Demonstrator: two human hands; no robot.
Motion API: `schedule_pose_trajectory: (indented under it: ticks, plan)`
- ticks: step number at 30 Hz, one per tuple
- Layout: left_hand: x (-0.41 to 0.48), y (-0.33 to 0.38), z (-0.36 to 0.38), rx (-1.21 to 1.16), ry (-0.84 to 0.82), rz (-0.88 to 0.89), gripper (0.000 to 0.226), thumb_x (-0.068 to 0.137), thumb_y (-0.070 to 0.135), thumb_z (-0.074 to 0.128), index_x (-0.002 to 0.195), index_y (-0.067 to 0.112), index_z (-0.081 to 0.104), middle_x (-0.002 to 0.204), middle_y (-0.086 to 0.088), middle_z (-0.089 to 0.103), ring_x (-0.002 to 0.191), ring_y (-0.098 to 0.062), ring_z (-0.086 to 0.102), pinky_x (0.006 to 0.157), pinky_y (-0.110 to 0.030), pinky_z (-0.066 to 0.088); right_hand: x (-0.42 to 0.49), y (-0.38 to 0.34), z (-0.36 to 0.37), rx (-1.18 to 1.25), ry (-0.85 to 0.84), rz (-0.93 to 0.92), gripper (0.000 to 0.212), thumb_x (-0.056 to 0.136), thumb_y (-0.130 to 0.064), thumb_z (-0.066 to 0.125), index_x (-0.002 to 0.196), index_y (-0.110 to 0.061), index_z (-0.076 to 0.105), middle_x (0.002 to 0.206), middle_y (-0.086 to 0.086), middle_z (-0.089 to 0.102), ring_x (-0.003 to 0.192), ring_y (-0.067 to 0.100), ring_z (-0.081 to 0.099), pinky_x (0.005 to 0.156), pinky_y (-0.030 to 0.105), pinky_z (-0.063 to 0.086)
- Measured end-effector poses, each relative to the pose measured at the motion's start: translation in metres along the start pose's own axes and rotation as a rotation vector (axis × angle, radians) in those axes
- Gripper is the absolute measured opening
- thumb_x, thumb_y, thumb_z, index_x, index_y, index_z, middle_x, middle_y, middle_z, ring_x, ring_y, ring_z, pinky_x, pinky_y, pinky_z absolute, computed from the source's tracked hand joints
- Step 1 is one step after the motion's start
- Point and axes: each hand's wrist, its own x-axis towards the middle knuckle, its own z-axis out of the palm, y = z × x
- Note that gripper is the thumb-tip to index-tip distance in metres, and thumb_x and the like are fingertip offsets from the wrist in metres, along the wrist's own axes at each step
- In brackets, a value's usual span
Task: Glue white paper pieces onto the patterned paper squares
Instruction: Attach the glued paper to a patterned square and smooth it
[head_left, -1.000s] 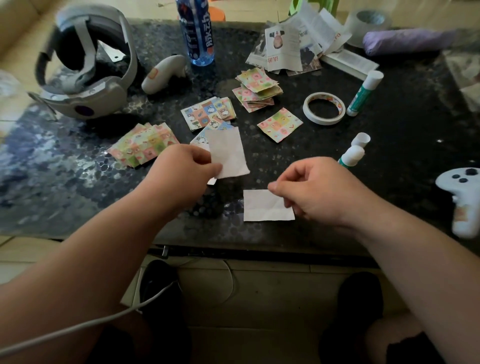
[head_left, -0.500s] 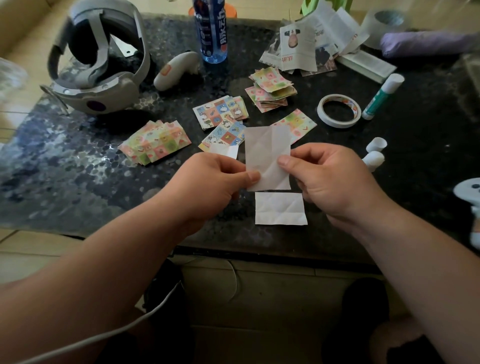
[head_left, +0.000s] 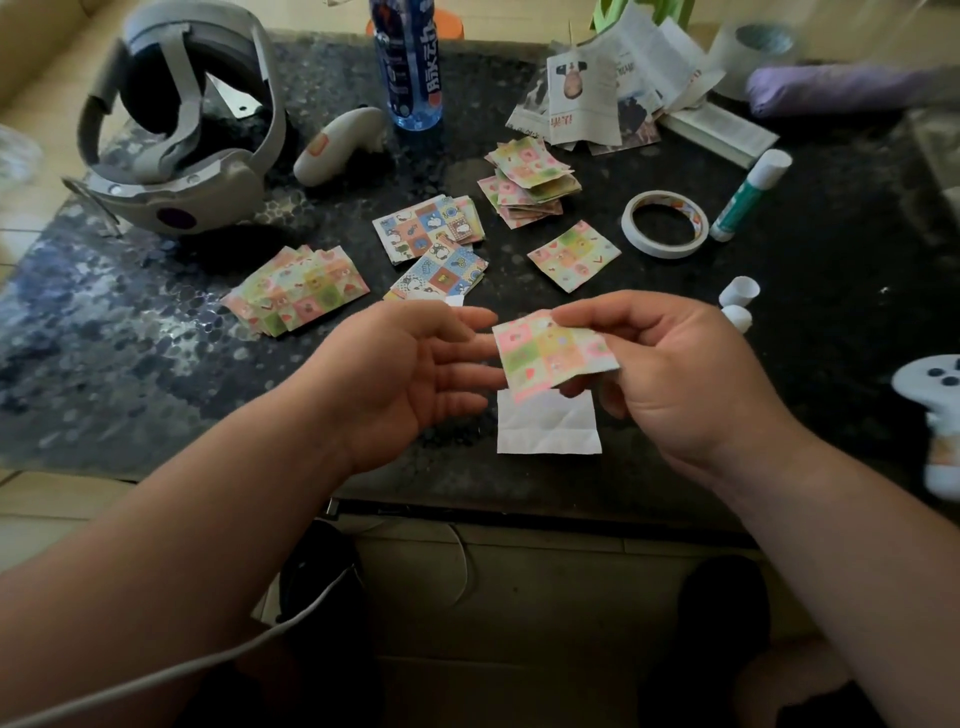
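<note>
My right hand (head_left: 680, 374) pinches a patterned paper square (head_left: 553, 353) by its right edge, pattern side up, above the table. My left hand (head_left: 415, 374) is beside it with the palm up and fingers relaxed, fingertips near the square's left edge and holding nothing. A white paper piece (head_left: 548, 428) lies flat on the dark table (head_left: 156, 364) just below the held square. An uncapped glue stick (head_left: 736, 316) and its cap (head_left: 740, 292) stand to the right, partly behind my right hand.
Piles of patterned squares lie at left (head_left: 298, 288), middle (head_left: 431, 231) and back (head_left: 530, 182); one single square (head_left: 574, 254). A tape roll (head_left: 665, 223), capped glue stick (head_left: 748, 195), headset (head_left: 176, 135), controllers (head_left: 337, 145), bottle (head_left: 410, 62) and leaflets (head_left: 613, 93) surround them.
The sheet held by both hands has been turned over, from white side up to pattern side up. My left hand let go and opened; my right hand keeps hold of it.
</note>
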Motion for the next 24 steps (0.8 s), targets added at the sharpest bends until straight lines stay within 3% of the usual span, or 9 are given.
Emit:
schedule_pose_trajectory:
  ticks: [3, 6, 9, 11, 13, 16, 20, 24]
  plan:
    - [0.002, -0.002, 0.002, -0.049, -0.017, 0.028, 0.024, 0.092, 0.007, 0.059, 0.115, 0.003, 0.061, 0.096, -0.017, 0.075, 0.072, -0.026, 0.069, 0.064, -0.033, 0.056, -0.001, 0.004, -0.002, -0.019, -0.012, 0.062, 0.042, 0.095, 0.012, 0.046, 0.096, -0.013, 0.079, 0.074, 0.001, 0.076, 0.051, 0.006, 0.06, 0.044, 0.021, 0.039]
    - [0.005, -0.006, 0.004, -0.043, 0.035, 0.062, 0.039, 0.077, 0.0, 0.073, 0.114, 0.006, 0.061, 0.094, -0.017, 0.075, 0.071, -0.026, 0.071, 0.058, -0.03, 0.06, 0.0, 0.007, -0.004, 0.027, -0.022, 0.104, 0.046, 0.09, 0.012, 0.041, 0.086, -0.012, 0.08, 0.078, 0.007, 0.076, 0.06, 0.012, 0.063, 0.046, 0.027, 0.039]
    - [0.008, -0.011, 0.006, 0.035, 0.048, 0.082, 0.052, 0.063, 0.005, 0.081, 0.113, 0.009, 0.064, 0.095, -0.013, 0.073, 0.077, -0.026, 0.068, 0.062, -0.03, 0.059, -0.003, 0.007, -0.004, 0.011, -0.037, 0.084, 0.029, 0.094, 0.011, 0.054, 0.103, -0.01, 0.072, 0.071, 0.003, 0.074, 0.052, 0.008, 0.06, 0.044, 0.021, 0.041]
    - [0.008, -0.012, 0.007, 0.072, 0.058, 0.097, 0.055, 0.059, 0.008, 0.082, 0.111, 0.01, 0.067, 0.09, -0.01, 0.072, 0.073, -0.022, 0.066, 0.062, -0.028, 0.057, -0.004, 0.006, -0.003, 0.053, -0.035, 0.105, 0.031, 0.093, 0.007, 0.064, 0.117, -0.01, 0.06, 0.072, 0.001, 0.074, 0.051, 0.006, 0.063, 0.042, 0.017, 0.042]
    - [0.009, -0.013, 0.008, 0.085, 0.062, 0.111, 0.048, 0.063, 0.004, 0.082, 0.109, 0.01, 0.067, 0.083, -0.006, 0.071, 0.07, -0.019, 0.066, 0.059, -0.027, 0.056, -0.003, 0.007, -0.002, 0.057, -0.053, 0.159, 0.035, 0.09, 0.001, 0.071, 0.12, -0.011, 0.056, 0.076, 0.004, 0.077, 0.053, 0.008, 0.065, 0.04, 0.019, 0.038]
    - [0.008, -0.014, 0.01, 0.1, 0.067, 0.126, 0.038, 0.074, -0.001, 0.079, 0.108, 0.009, 0.067, 0.078, -0.004, 0.07, 0.065, -0.016, 0.066, 0.057, -0.024, 0.056, -0.002, 0.01, -0.002, 0.046, -0.105, 0.244, 0.018, 0.088, -0.004, 0.074, 0.104, -0.006, 0.065, 0.076, 0.009, 0.077, 0.052, 0.009, 0.065, 0.039, 0.019, 0.034]
    - [0.006, -0.013, 0.011, 0.115, 0.04, 0.134, 0.031, 0.076, 0.004, 0.079, 0.104, 0.008, 0.067, 0.081, -0.006, 0.072, 0.061, -0.013, 0.067, 0.054, -0.023, 0.054, -0.003, 0.011, -0.004, -0.037, -0.079, 0.3, 0.007, 0.087, -0.006, 0.076, 0.092, -0.006, 0.072, 0.079, 0.01, 0.078, 0.056, 0.009, 0.069, 0.04, 0.016, 0.041]
    - [0.012, -0.011, 0.01, 0.237, 0.117, 0.196, 0.004, 0.092, 0.012, 0.071, 0.095, 0.01, 0.068, 0.08, -0.006, 0.075, 0.063, -0.015, 0.066, 0.057, -0.028, 0.053, -0.004, 0.009, -0.006, -0.05, -0.01, 0.308, 0.008, 0.09, -0.003, 0.073, 0.094, 0.004, 0.071, 0.083, 0.016, 0.076, 0.048, 0.005, 0.064, 0.039, 0.014, 0.04]
